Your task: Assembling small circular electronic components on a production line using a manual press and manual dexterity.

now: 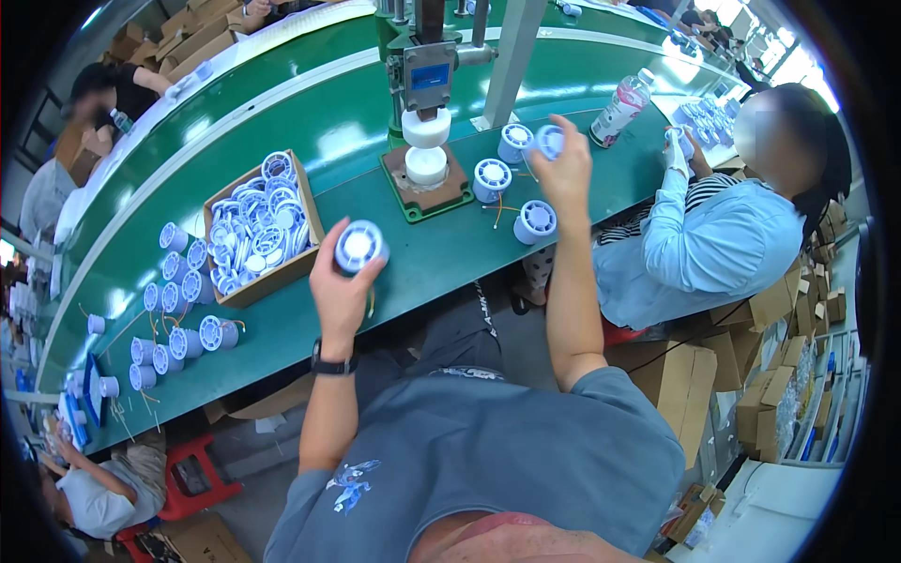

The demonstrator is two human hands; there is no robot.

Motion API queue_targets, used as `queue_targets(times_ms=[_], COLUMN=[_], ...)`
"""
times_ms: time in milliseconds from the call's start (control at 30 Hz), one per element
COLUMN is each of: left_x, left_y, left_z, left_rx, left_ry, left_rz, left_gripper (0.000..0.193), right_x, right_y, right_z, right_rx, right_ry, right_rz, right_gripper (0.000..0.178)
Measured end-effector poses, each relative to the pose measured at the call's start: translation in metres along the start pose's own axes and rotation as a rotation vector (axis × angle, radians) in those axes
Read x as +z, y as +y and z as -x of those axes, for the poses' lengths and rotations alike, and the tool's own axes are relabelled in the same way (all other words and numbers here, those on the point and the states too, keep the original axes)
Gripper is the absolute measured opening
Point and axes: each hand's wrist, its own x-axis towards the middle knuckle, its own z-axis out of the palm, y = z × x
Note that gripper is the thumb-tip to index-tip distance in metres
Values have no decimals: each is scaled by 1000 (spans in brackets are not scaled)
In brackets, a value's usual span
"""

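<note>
The left hand (340, 296) has its fingers curled around a pale blue cylinder (362, 246) with a spoked top, held over the worktop (413, 267), in front and to the left of the bench press (430, 75). A thin orange wire shows below that hand. The right hand (567, 178), to the right of the press, has its fingers closed on a second pale blue cylinder (551, 141).

Near this hand, just right of the press, stand three similar cylinders (492, 180), with orange wires between them. The press has a white upper block (426, 129) above a white lower block (426, 167), a gap between them.

Left of the press, an open cardboard box (267, 288) is heaped with pale blue and white discs (263, 230). Farther left of the press are rows of wired cylinders (192, 286). Well right of the press stands a bottle (619, 111) with a pink-and-white label; beyond it sits a co-worker (699, 253) in a light blue top.
</note>
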Motion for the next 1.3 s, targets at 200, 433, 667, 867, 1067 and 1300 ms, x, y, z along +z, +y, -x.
queue_targets(times_ms=[200, 433, 667, 867, 1067, 1300], left_x=[67, 111, 117, 111, 99, 113], left_y=[-22, -27, -39, -66, -56, -51], left_z=[-91, -129, -127, -130, -119, -121], left_rx=[56, 92, 26, 203, 185, 201], left_ry=[-63, -175, -202, -190, -149, -154], left_rz=[126, 137, 200, -59, -173, -147], left_gripper=[62, 53, 53, 57, 60, 62], right_x=[-5, -33, -11, -7, -65, 5], right_y=[112, 45, -115, -185, -189, -29], right_z=[-3, -32, -180, -278, -189, 67], right_rx=[72, -191, -789, -6, 298, -622], right_ry=[-214, 35, 683, -418, -505, 445], right_rz=[107, -46, -624, -1031, -1689, -726], right_gripper=[64, 67, 27, 29, 28, 24])
